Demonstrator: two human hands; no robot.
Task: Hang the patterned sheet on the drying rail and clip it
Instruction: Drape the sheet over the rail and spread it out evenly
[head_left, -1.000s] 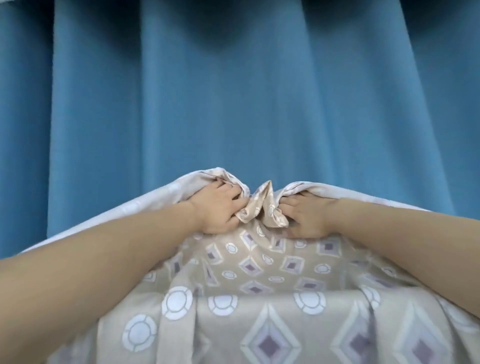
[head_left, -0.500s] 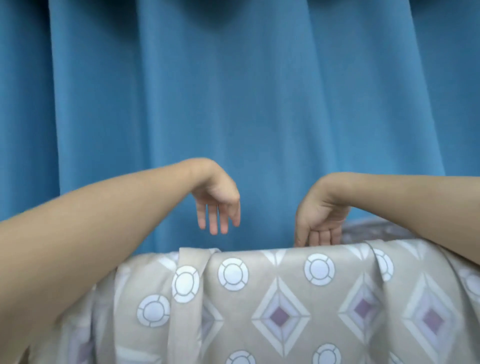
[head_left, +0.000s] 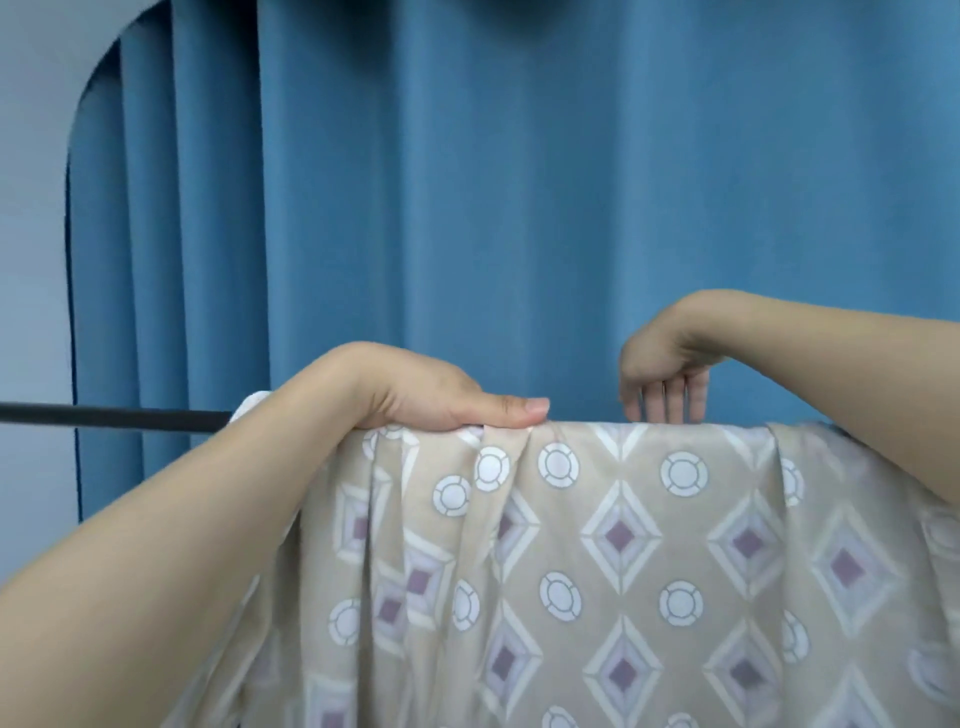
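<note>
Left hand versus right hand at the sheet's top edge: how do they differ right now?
The left hand lies flat along the fold of the patterned sheet, thumb stretched out on top; the right hand hangs from a bent wrist, fingers pointing down behind the fold. The left sits lower and nearer the bare rail. Neither holds a clip.

text: none readable | labels: none | sheet (head_left: 597, 545): printed circles and diamonds only
</note>
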